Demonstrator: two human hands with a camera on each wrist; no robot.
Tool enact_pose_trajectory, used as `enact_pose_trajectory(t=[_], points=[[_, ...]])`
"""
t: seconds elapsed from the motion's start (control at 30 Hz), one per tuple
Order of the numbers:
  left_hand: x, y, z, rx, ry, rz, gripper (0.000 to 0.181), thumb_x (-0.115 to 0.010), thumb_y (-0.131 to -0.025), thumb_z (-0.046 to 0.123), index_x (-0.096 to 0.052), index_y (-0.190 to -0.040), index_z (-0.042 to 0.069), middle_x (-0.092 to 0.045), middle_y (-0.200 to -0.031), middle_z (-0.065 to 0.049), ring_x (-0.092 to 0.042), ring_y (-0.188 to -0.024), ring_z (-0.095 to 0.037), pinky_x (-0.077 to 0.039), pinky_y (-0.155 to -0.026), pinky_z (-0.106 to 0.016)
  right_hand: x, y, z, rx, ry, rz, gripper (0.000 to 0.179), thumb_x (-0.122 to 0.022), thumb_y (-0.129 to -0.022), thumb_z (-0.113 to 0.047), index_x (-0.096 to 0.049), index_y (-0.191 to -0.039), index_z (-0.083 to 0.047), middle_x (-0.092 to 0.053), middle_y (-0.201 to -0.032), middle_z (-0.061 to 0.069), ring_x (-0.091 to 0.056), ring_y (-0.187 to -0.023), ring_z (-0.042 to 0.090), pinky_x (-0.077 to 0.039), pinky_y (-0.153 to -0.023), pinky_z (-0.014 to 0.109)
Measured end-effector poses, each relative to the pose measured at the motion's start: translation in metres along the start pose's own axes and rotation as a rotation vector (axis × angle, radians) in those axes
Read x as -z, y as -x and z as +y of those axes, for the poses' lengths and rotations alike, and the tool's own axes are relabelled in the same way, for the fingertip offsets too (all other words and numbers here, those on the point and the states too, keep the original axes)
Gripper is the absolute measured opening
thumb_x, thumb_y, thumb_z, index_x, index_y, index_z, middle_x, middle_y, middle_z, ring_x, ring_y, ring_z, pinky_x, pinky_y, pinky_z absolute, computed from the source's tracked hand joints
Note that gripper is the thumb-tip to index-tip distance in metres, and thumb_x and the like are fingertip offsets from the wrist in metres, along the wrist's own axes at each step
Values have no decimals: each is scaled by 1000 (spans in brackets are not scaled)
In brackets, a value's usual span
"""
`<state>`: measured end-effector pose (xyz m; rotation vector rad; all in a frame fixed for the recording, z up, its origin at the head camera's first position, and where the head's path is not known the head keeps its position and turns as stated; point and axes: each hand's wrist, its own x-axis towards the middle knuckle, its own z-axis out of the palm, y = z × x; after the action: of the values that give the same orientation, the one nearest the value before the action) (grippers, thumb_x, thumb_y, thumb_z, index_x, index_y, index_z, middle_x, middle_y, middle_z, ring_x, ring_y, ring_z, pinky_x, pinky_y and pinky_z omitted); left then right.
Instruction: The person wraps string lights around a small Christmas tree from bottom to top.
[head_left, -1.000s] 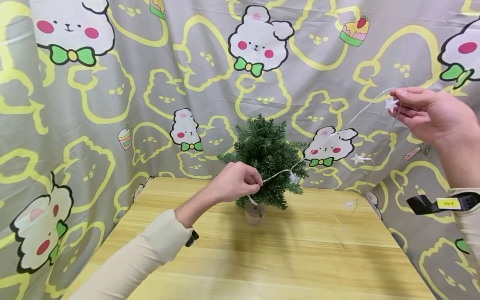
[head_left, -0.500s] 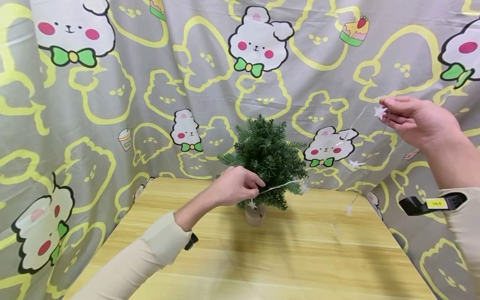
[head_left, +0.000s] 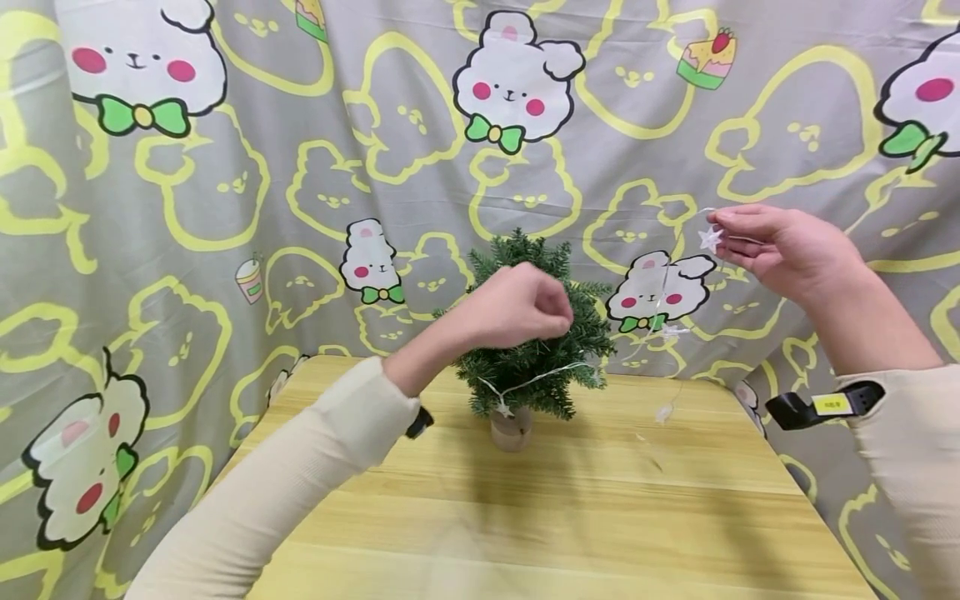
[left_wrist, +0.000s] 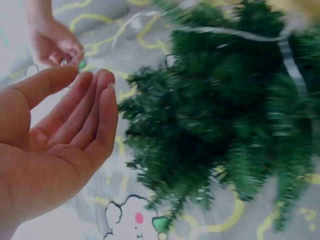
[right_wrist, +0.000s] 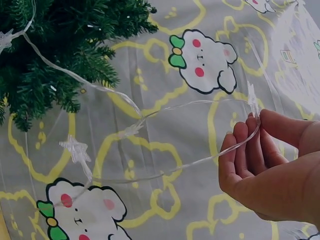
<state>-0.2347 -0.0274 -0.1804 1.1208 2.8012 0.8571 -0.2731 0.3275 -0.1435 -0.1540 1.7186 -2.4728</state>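
Observation:
A small green artificial Christmas tree [head_left: 588, 333] stands on a round wooden base [head_left: 510, 433]. A clear string of star lights [head_left: 543, 375] runs across its lower front branches, with one star [head_left: 506, 411] hanging just above the base. My left hand [head_left: 517, 308] is raised in front of the tree; in the left wrist view its fingers [left_wrist: 102, 120] are loosely bent and hold nothing. To the right of the tree, my right hand [head_left: 795, 250] pinches the light string's wire beside a star [head_left: 710, 240]. More wire loops down from it, with another star [right_wrist: 76, 150] dangling.
The tree stands toward the back of a light wooden table [head_left: 600, 500]. A grey curtain [head_left: 420, 183] with cartoon bears hangs behind and at both sides. The string's loose end droops over the table's right part.
My left hand has let go of the wire and moved up and right. The right hand has come left and lower, still holding the string, and the wire now lies against the front branches.

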Motion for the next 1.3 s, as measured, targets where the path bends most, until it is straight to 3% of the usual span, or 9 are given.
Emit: enact_pose_trajectory(t=[0.2,0.37,0.5,0.6,0.7,0.9,1.0,1.3], points=[[8,-47,20,38,62,90,18,-70,-93,19,-76,-110,17,-76,-108,1,-70,-94,-10,-55,-77,-23,-4,-2,7,-9,85,-19,22,-58,-100,-3,-79,-98,-8,-76,-100,1,-71,-91,14,-59,-80,27],[1,-82,31,83,63,139,18,-69,-95,22,-76,-112,17,-74,-109,5,-68,-91,-8,-52,-76,-22,-9,-3,15,-9,192,-55,22,-57,-102,-5,-78,-98,-10,-74,-101,-1,-69,-91,12,-58,-82,24],[-5,-99,37,118,84,147,21,-69,-96,21,-75,-116,16,-72,-118,3,-69,-84,-7,-52,-71,-21,-11,-5,21,-3,276,-93,23,-55,-103,-6,-77,-100,-13,-72,-103,-3,-66,-90,12,-55,-83,22],[-6,-106,39,130,101,167,25,-69,-95,20,-74,-119,16,-70,-123,2,-68,-79,-7,-51,-67,-20,-16,-9,25,-16,324,-111,22,-55,-103,-7,-76,-100,-14,-71,-102,-5,-65,-88,11,-54,-83,22],[-7,-112,42,129,101,191,23,-68,-94,18,-75,-116,16,-70,-118,4,-63,-76,-8,-49,-64,-20,-17,-11,27,-27,348,-117,22,-55,-103,-7,-75,-99,-15,-71,-99,-5,-64,-85,9,-54,-81,21],[-12,-117,48,137,71,180,9,-71,-94,19,-80,-94,17,-74,-86,5,-62,-71,-7,-47,-63,-19,-14,-11,31,-49,377,-106,25,-53,-104,-5,-75,-96,-15,-70,-97,-5,-62,-82,8,-54,-78,20],[-16,-117,49,152,76,161,9,-71,-94,19,-79,-88,17,-74,-78,4,-66,-70,-9,-48,-61,-20,-14,-11,33,-54,390,-117,24,-53,-104,-5,-75,-97,-15,-70,-97,-5,-62,-82,8,-54,-78,20],[-9,-121,42,116,84,177,16,-67,-92,10,-77,-80,15,-72,-71,2,-65,-63,-10,-48,-62,-18,-9,-8,33,-93,488,-246,23,-52,-105,-9,-74,-99,-15,-69,-92,-5,-66,-79,8,-56,-76,22]])
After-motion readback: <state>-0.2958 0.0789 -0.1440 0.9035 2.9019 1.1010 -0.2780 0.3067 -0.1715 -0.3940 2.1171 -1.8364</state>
